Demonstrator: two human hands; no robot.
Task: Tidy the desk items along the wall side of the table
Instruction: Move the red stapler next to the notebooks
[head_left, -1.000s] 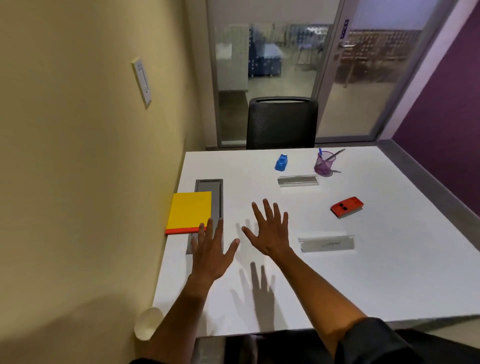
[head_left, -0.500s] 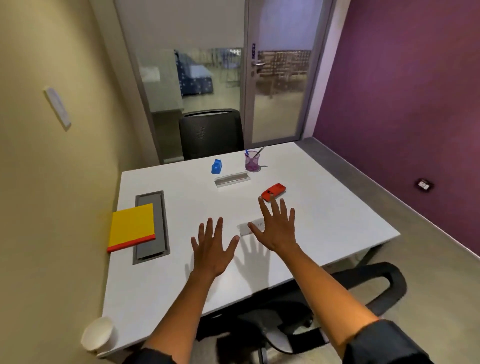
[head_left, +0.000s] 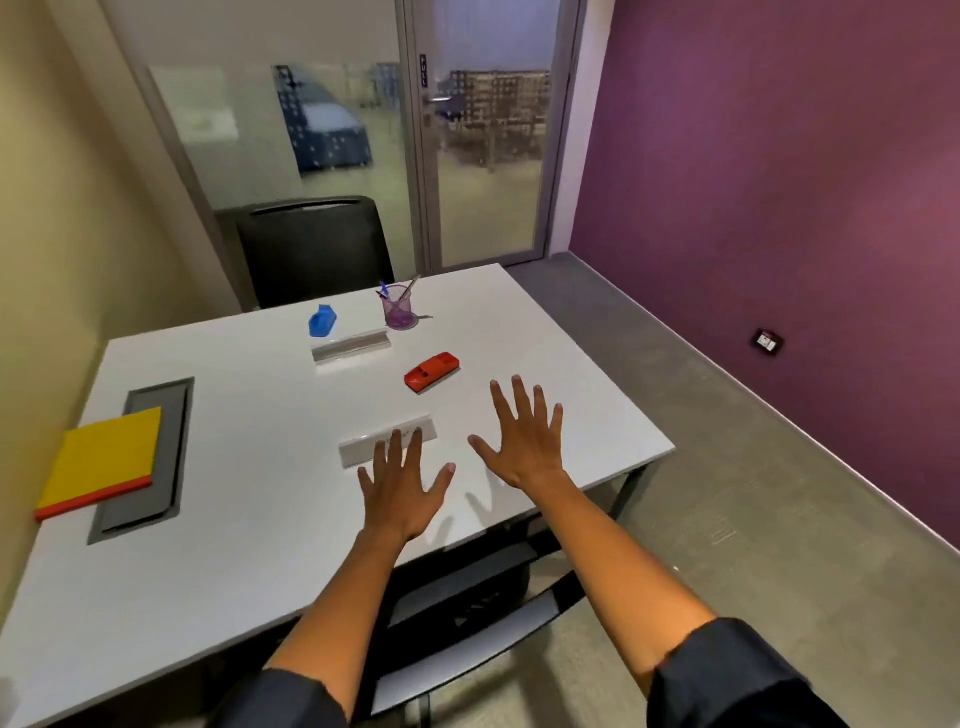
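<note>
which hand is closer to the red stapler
Right. The right hand hovers open just below and to the right of the red stapler; the left hand is farther back, its fingertips over the nearer nameplate.

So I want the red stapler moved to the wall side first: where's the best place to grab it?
Probably pinch the red stapler across its two long sides at mid-length, coming from above with the right hand. It lies flat, low and narrow, with clear table round it.

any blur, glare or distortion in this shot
Head view: wide-angle bending curves the table edge and the walls; soft hand shadows lie under the left hand and the right hand; the glass door shows hazy reflections; the text on the near nameplate is too blurred to read.
</note>
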